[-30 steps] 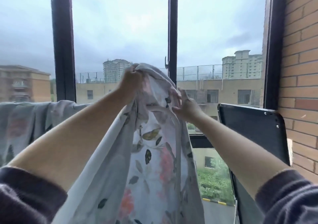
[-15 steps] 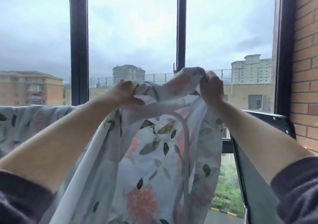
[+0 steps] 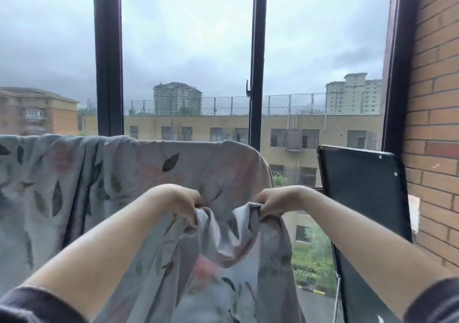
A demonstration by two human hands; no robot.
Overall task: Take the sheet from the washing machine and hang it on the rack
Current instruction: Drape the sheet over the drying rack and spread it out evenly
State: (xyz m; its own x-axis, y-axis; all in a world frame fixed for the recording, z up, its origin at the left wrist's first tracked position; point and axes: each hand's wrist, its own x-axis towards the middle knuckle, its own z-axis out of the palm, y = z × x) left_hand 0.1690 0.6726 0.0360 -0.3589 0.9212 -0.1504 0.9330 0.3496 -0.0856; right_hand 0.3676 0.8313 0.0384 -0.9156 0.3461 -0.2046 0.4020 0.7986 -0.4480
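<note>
Head camera: the flowered grey sheet (image 3: 173, 171) hangs over a support that the cloth hides, just beyond both hands, and spreads far to the left of the left hand (image 3: 177, 202). The left hand and the right hand (image 3: 275, 202) each curl their fingers around a bunched fold, and the cloth sags between them. To the right of the right hand stands a black panel (image 3: 362, 191), and beyond it a brick wall (image 3: 434, 99).

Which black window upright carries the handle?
The thin middle upright, handle on its left edge; the thick left upright and the right upright by the brick wall show none.
</note>
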